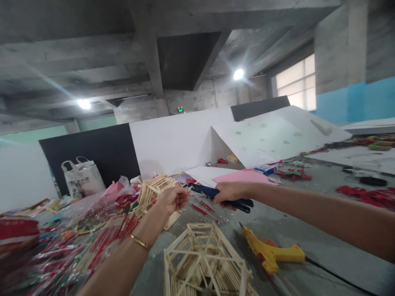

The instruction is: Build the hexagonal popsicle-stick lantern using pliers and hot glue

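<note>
My left hand (174, 199), with a gold bracelet at the wrist, is closed in a pinch. A small pale stick-like piece shows at its fingertips, mostly hidden. In my right hand (227, 193) are dark blue pliers (205, 190), their jaws pointing left and close to the left fingertips. Whether the jaws touch the piece I cannot tell. Behind the left hand a wooden stick model (151, 191) stands tilted, partly covered. Nearest to me sits a second openwork stick frame (205, 257). Right of it lies a yellow glue gun (274, 250), its nozzle toward the upper left.
Plastic-wrapped sticks and scraps (77, 246) crowd the left side. A white bag (84, 179) stands behind them. Pink paper (243, 176) and a small blue box (265, 169) lie beyond my right hand. The glue gun's black cable (336, 275) runs off lower right; white boards (182, 144) rise behind.
</note>
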`<state>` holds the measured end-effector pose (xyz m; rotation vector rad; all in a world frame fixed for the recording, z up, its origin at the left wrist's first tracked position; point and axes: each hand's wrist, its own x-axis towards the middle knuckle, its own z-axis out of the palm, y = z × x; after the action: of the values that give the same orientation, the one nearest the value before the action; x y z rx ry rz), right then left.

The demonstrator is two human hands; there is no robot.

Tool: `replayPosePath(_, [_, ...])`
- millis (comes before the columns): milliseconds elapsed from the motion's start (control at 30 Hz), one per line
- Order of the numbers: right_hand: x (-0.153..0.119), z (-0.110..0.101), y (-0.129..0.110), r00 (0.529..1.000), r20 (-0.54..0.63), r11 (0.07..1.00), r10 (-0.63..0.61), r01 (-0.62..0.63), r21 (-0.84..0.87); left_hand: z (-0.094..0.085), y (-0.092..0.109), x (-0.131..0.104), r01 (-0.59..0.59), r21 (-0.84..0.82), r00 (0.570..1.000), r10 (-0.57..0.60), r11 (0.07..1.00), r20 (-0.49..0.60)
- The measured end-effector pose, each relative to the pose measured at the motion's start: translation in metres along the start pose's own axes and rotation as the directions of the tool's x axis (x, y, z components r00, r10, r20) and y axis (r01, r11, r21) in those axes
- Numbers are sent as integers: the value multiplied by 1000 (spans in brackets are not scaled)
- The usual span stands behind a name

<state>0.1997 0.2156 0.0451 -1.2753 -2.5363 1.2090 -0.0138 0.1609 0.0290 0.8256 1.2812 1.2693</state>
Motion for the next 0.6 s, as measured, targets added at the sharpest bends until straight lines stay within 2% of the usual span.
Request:
replayPosePath(133, [-2,2,1,1000,7,997,19,-20,72,0,-4,-1,-32,18,999,33,999,-7])
replayPosePath(367, [-5,8,6,999,-34,1000,-11,12,15,2,-15,-2,-139,81,989,142,987,-36])
replayPosePath(600, [-13,10,-1,999,-47,999,-26,24,-32,1,-21,3,-215,110,976,217,970,-6])
